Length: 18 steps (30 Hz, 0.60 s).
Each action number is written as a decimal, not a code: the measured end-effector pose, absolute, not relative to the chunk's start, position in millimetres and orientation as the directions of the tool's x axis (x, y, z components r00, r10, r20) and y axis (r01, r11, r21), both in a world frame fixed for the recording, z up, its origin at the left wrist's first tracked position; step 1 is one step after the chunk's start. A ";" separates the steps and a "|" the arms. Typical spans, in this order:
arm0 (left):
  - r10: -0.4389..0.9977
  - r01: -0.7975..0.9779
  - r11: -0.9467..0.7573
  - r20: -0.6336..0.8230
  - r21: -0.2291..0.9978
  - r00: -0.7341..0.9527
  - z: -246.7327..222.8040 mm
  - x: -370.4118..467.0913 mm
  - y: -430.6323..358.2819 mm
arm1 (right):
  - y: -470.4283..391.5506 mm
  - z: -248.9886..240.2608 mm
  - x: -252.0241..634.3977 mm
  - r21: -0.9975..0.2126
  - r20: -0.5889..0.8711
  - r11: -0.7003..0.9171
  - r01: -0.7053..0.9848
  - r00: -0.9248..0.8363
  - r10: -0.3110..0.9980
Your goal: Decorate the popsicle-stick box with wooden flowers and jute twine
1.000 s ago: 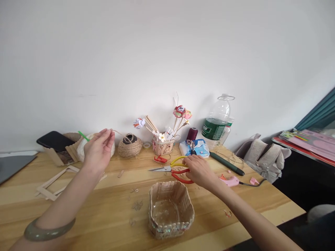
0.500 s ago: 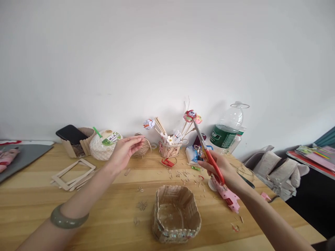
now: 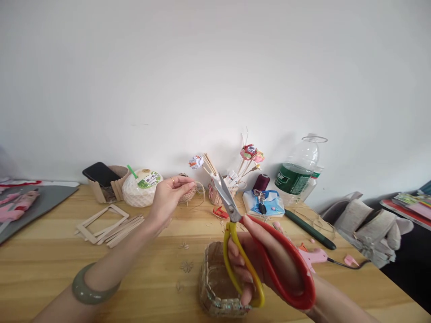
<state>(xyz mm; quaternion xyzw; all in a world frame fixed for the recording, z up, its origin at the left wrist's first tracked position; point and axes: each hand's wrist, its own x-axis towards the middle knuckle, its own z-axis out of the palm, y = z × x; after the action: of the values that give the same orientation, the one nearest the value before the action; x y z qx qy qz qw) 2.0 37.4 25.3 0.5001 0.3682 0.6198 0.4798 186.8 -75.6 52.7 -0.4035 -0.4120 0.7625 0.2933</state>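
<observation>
My left hand point(image 3: 171, 195) is raised above the table, thumb and fingertips pinched on a thin strand of twine point(image 3: 203, 190) that loops down beside them. Partly hidden behind these fingers is the twine ball point(image 3: 189, 194). My right hand point(image 3: 247, 255) grips a pair of scissors point(image 3: 232, 214) by its red and yellow handles, fingers through the loops. The blades are parted and point up and left, a little right of the twine. Below the scissors stands a square basket point(image 3: 210, 300) with scalloped walls, partly covered by the right hand and handles.
Behind sit a pot of paper flowers point(image 3: 248, 152), a wrapped coconut point(image 3: 143, 188), a phone point(image 3: 99, 174) in a holder and a large bottle point(image 3: 296, 172). Craft sticks point(image 3: 126, 231) lie left. A pink glue gun point(image 3: 314, 256) with a cord and a green pen-like tool point(image 3: 311, 231) lie right.
The scissors have come nearer and left, and their blades have parted, with the yellow handle now showing. My left hand has shifted slightly right, and the view has turned a little.
</observation>
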 end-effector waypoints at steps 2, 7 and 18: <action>0.959 -0.228 -0.283 0.281 0.932 -0.043 25.8 2.3 36.4 | -74.2 51.2 182.5 -0.849 -0.414 -0.522 -0.081 -0.510 0.754; 0.951 -0.251 -0.309 0.301 0.917 -0.072 28.8 3.5 30.8 | -72.1 50.1 173.1 -0.813 -0.462 -0.576 -0.087 -0.506 0.728; 0.956 -0.313 -0.291 0.261 0.904 -0.136 30.4 6.9 24.9 | -74.8 48.2 166.1 -0.827 -0.439 -0.554 -0.092 -0.508 0.741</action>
<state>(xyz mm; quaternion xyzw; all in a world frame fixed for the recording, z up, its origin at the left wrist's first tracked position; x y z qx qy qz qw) 6.9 24.9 30.4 0.4518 0.3559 0.6645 0.4772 166.1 -74.8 48.2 -0.4171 -0.3888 0.7766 0.2680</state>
